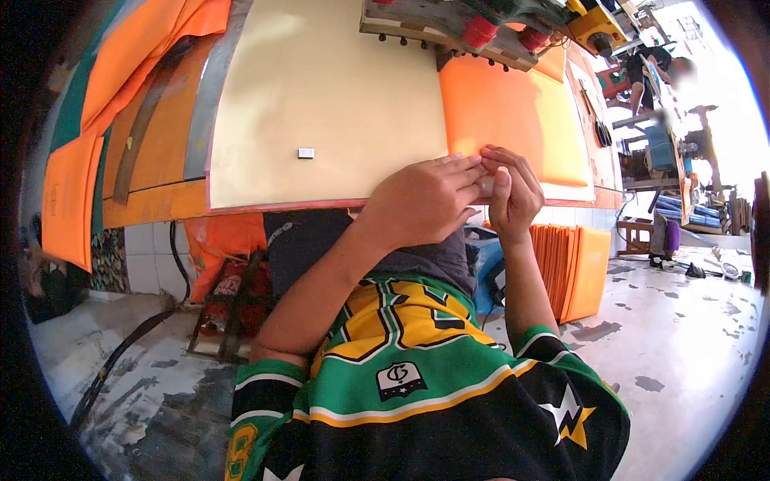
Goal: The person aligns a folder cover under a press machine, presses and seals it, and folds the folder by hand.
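Observation:
My left hand [425, 200] is over the near edge of the cream sheet [337, 88], its back up and its fingers pressed together, pointing right. My right hand [517, 192] is beside it, fingers curled towards the thumb. The fingertips of both hands meet near the corner of an orange sheet [509, 116]. Something small and pale may be between them; I cannot make it out. A small white block [305, 153] lies on the cream sheet, left of my hands.
A machine [457, 36] with red parts stands at the table's far side. Black-handled scissors [601, 132] lie at the right. Orange pieces hang at the left [72, 196]; a stack of orange pieces [573, 268] stands below the table. Another person [642, 76] is at the far right.

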`<state>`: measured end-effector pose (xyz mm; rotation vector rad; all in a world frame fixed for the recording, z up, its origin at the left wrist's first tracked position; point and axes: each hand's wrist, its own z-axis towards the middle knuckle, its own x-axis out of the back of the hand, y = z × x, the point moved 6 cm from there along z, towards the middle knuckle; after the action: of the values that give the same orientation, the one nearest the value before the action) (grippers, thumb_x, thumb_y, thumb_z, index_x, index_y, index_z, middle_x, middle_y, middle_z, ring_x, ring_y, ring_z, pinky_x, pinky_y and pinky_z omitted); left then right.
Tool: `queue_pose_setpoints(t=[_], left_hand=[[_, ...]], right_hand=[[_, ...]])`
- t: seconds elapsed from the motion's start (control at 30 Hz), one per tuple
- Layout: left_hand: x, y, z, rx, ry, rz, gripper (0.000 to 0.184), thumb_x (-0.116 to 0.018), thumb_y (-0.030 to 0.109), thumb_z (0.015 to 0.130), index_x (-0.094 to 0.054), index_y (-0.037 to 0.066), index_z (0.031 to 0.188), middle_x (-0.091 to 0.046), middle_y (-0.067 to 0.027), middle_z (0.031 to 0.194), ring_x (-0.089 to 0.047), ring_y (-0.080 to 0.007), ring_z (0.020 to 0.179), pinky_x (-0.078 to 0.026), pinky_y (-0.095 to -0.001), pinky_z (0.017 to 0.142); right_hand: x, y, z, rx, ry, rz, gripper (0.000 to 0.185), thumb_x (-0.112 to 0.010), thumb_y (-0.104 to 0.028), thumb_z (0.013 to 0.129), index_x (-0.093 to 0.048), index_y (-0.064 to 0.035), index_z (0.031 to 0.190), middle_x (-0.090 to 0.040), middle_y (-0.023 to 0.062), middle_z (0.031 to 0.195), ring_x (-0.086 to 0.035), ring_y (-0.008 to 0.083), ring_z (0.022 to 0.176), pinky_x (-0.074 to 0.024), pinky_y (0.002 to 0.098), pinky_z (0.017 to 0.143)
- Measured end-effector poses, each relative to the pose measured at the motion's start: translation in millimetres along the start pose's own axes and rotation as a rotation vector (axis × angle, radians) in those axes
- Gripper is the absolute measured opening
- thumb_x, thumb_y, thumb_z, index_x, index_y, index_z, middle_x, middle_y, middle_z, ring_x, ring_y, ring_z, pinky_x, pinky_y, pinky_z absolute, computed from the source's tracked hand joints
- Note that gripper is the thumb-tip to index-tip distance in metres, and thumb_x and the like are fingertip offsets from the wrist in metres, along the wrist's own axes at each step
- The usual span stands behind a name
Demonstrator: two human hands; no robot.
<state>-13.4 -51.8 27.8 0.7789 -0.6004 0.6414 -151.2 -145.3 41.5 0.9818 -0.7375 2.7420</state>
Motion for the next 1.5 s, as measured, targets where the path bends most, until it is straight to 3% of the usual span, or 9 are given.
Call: queue_pose_setpoints(t=[0.13, 0.17, 0.27, 0.3, 0.5, 0.83, 1.17, 1.27, 1.5], left_hand=[[-2.3, -1.8, -0.9, 0.004, -0.053, 0.025, 0.047, -0.076, 0.025, 0.099, -0.071, -0.001, 0.137, -0.071, -0.0189, 0.144, -0.062, -0.0347, 0.144, -0.048, -0.0462, 0.125], [0.4, -0.5, 0.0, -0.001, -0.054, 0.035, 0.044, -0.076, 0.024, 0.098, -0.072, -0.002, 0.134, -0.072, -0.0197, 0.143, -0.062, -0.035, 0.143, -0.048, -0.0462, 0.125], [1.9, 0.5, -0.3, -0.009, -0.048, 0.038, 0.041, -0.077, 0.023, 0.097, -0.074, -0.002, 0.13, -0.072, -0.0211, 0.141, -0.062, -0.0356, 0.143, -0.048, -0.0463, 0.125], [1.8, 0.8, -0.2, -0.014, -0.039, 0.03, 0.04, -0.077, 0.022, 0.096, -0.074, -0.002, 0.128, -0.072, -0.0217, 0.141, -0.063, -0.0358, 0.142, -0.048, -0.0464, 0.125], [-2.5, -1.9, 0.0, 0.009, -0.035, 0.028, 0.037, -0.076, 0.022, 0.098, -0.074, -0.002, 0.126, -0.072, -0.0213, 0.141, -0.063, -0.0353, 0.142, -0.049, -0.0468, 0.124], [-3.4, -3.3, -3.6, 0.033, 0.018, 0.024, 0.037, -0.073, 0.024, 0.099, -0.074, -0.002, 0.124, -0.071, -0.0217, 0.142, -0.064, -0.0354, 0.141, -0.048, -0.047, 0.125], [-4.3, -1.3, -4.6, -0.018, 0.048, 0.056, 0.036, -0.072, 0.024, 0.097, -0.074, -0.002, 0.122, -0.074, -0.0203, 0.133, -0.066, -0.0346, 0.136, -0.048, -0.0457, 0.124], [-2.1, 0.2, -2.1, 0.002, -0.007, 0.044, 0.036, -0.071, 0.025, 0.098, -0.074, -0.002, 0.121, -0.074, -0.02, 0.131, -0.066, -0.0343, 0.134, -0.049, -0.0456, 0.123], [-4.3, -1.2, -1.8, -0.022, -0.005, 0.057, 0.037, -0.073, 0.026, 0.097, -0.074, -0.002, 0.122, -0.073, -0.0194, 0.133, -0.066, -0.0341, 0.134, -0.049, -0.0458, 0.122]], right_hand=[[1.3, 4.8, 12.8, -0.181, -0.067, 0.08, 0.037, -0.055, -0.021, 0.114, -0.077, 0.0078, 0.119, -0.079, 0.0237, 0.127, -0.075, 0.0396, 0.124, -0.0563, 0.0469, 0.108], [0.7, 12.4, 14.2, -0.309, -0.153, 0.153, 0.047, -0.051, -0.031, 0.118, -0.072, 0.0065, 0.136, -0.072, 0.0247, 0.144, -0.066, 0.0399, 0.14, -0.0478, 0.0465, 0.12], [-0.2, 18.8, 27.9, -0.401, -0.252, 0.189, 0.054, -0.047, -0.037, 0.119, -0.067, 0.0049, 0.147, -0.066, 0.0251, 0.154, -0.058, 0.0396, 0.15, -0.0409, 0.0461, 0.127], [-3.7, 24.4, 32.3, -0.393, -0.334, 0.2, 0.057, -0.046, -0.038, 0.12, -0.061, 0.0038, 0.155, -0.058, 0.0252, 0.163, -0.048, 0.0397, 0.158, -0.0344, 0.0458, 0.132], [-32.7, 36.8, 69.9, -0.215, -0.525, 0.002, 0.061, -0.043, -0.038, 0.119, -0.049, 0.0042, 0.164, -0.042, 0.0252, 0.175, -0.034, 0.0409, 0.165, -0.0275, 0.0477, 0.136], [-74.0, 54.4, 94.9, -0.066, -0.636, -0.19, 0.071, -0.039, -0.043, 0.118, -0.031, -0.0016, 0.175, -0.025, 0.0249, 0.183, -0.021, 0.0385, 0.171, -0.0186, 0.0541, 0.138], [-87.2, 75.5, 103.2, -0.041, -0.625, -0.244, 0.067, -0.039, -0.045, 0.118, -0.042, -0.0035, 0.17, -0.032, 0.0267, 0.179, -0.026, 0.0421, 0.169, -0.0191, 0.0571, 0.137], [-89.1, 72.4, 103.0, -0.099, -0.632, -0.27, 0.068, -0.04, -0.042, 0.117, -0.042, 0.0025, 0.168, -0.035, 0.0267, 0.178, -0.025, 0.039, 0.17, -0.0179, 0.0489, 0.138], [-88.3, 71.9, 102.6, -0.043, -0.543, -0.221, 0.064, -0.041, -0.041, 0.115, -0.046, -0.0024, 0.166, -0.041, 0.0257, 0.175, -0.031, 0.04, 0.166, -0.0203, 0.0545, 0.137]])
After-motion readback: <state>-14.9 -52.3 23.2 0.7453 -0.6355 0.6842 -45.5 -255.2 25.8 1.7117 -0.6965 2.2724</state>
